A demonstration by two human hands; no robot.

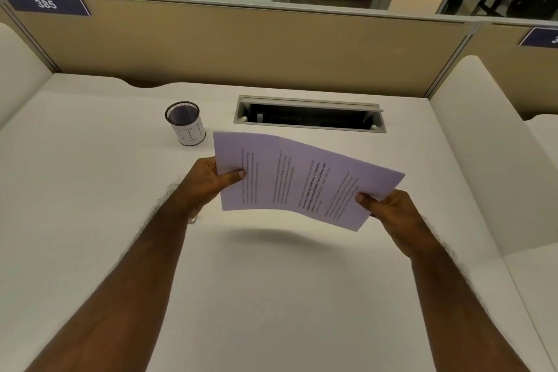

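A printed sheet of paper (290,178) with several blocks of text is held in the air above the white desk (271,296), bowed slightly in the middle. My left hand (208,184) pinches its left edge, thumb on top. My right hand (389,211) pinches its lower right corner, thumb on top too. The sheet casts a shadow on the desk below it.
A small black mesh cup (184,122) with a white label reading "BIN" stands on the desk behind the sheet's left corner. An open cable hatch (308,115) is set into the desk at the back. Tan partitions and white side dividers enclose the desk.
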